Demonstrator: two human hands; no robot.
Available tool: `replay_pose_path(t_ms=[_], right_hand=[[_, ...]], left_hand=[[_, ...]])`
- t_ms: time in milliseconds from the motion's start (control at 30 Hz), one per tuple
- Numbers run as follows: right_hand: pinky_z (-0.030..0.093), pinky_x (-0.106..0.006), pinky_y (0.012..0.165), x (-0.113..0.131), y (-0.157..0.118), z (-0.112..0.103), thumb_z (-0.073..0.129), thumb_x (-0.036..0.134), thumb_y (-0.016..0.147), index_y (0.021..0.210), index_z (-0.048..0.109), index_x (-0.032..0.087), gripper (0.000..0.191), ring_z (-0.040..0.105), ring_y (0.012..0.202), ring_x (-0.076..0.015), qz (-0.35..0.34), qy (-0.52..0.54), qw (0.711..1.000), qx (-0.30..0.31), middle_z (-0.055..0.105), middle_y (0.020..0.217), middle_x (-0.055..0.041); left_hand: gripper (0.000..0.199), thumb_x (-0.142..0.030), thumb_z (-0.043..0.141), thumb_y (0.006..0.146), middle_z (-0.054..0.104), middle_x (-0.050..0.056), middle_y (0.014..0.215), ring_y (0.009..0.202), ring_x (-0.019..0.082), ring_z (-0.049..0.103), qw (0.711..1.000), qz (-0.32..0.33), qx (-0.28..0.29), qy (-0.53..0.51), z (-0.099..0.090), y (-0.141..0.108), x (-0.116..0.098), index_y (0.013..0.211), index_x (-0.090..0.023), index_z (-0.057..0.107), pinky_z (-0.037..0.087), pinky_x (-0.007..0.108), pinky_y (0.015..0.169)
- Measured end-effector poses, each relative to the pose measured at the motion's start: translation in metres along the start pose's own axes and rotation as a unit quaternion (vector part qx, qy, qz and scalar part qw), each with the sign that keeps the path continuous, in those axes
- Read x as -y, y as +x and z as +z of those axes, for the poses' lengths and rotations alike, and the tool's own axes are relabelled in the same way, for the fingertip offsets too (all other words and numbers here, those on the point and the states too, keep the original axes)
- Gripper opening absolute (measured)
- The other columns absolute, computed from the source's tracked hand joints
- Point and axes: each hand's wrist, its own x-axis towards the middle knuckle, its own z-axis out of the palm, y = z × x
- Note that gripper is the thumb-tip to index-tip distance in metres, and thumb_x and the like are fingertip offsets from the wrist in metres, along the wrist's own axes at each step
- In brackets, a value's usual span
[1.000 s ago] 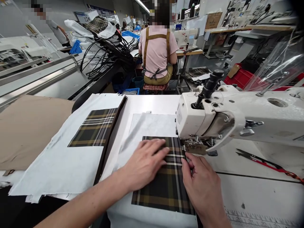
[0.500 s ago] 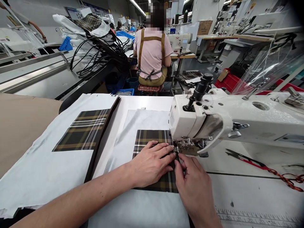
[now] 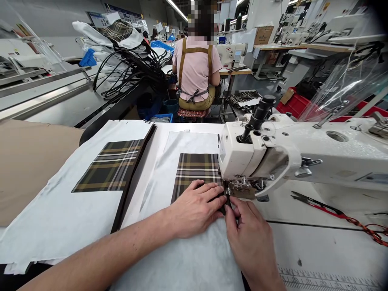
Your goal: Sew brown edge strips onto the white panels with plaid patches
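Dark plaid fabric panel (image 3: 197,171) lies flat, its right edge running in beside the presser foot (image 3: 242,188) of a white industrial sewing machine (image 3: 257,155). The left hand (image 3: 195,209) spreads wide and flat on the panel's near part, its grip open and pressing down. The right hand (image 3: 250,238) has a narrow grip, its thumb and fingers pinching the panel's edge just in front of the presser foot. Under the panel is a mottled white backing sheet (image 3: 188,147), which extends toward the person past both hands. Left of the grip, a second plaid panel (image 3: 109,167) with a dark strip (image 3: 133,178) along its right edge rests on a larger white sheet (image 3: 60,190), with a tan sheet (image 3: 30,161) beyond. Right of the grip, thread snips (image 3: 312,203) with a red cord lie on the white tabletop (image 3: 315,242). Farther ahead, a co-worker in a pink shirt (image 3: 195,68) sits facing away.
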Motion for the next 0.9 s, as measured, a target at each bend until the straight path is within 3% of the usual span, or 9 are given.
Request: replay_pose_path(t_ms=[333,900], right_hand=[[0.045,-0.037,0.069,-0.0012,-0.0009,0.0006,0.047,0.036,0.102,0.118,0.070,0.018,0.033,0.066,0.084,-0.0251,0.020,-0.004,1.000,0.007,0.071,0.100,-0.0055],[0.046,-0.036,0.072,-0.0008,0.0006,-0.0006,0.046,0.038,0.105,0.118,0.070,0.015,0.036,0.065,0.083,-0.0237,-0.011,-0.011,1.000,-0.004,0.071,0.101,-0.0072]], left_hand=[[0.037,-0.037,0.049,0.109,0.061,0.010,0.148,0.139,0.027,0.055,1.000,0.002,-0.003,0.006,0.0000,0.0000,-0.0006,0.138,-0.016,0.060,0.039,0.049,0.112],[0.032,-0.033,0.047,0.110,0.063,0.009,0.146,0.137,0.025,0.055,1.000,0.001,-0.012,0.002,-0.0001,0.0012,-0.0012,0.134,-0.016,0.061,0.036,0.046,0.113]])
